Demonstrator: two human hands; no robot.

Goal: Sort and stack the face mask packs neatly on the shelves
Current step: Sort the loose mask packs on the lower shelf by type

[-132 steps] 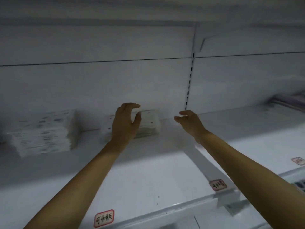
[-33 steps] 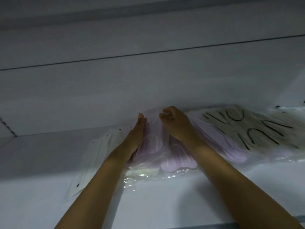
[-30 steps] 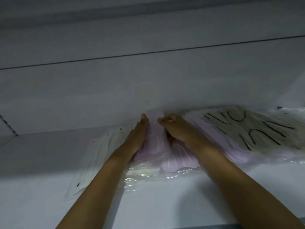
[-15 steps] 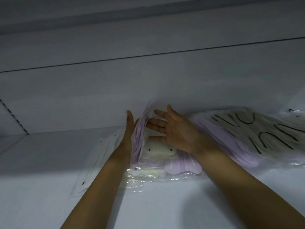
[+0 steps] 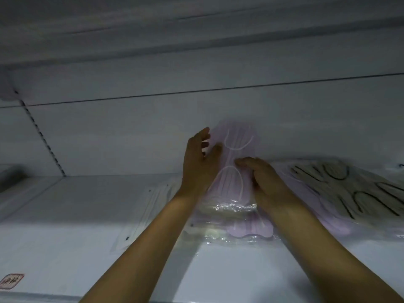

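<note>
A pack of lilac face masks (image 5: 237, 149) in clear film stands tilted up against the shelf's back wall. My left hand (image 5: 200, 165) grips its left edge, thumb on the front and fingers behind. My right hand (image 5: 265, 184) lies on its lower right part, fingers bent over the film. More lilac packs (image 5: 251, 229) lie flat beneath. To the right lies a beige pack with black ear loops (image 5: 354, 189). A white pack (image 5: 150, 206) lies flat on the left.
The white shelf board (image 5: 65, 215) stretches left, with a slotted upright (image 5: 41, 136) in the back wall. A red-bordered price label (image 5: 11, 281) sits on the front edge at lower left. Another shelf overhangs above.
The lilac pack has been lifted higher and turned face-on against the back wall. My right hand, held flat half a second ago, now lies on the pack. The view shifted right.
</note>
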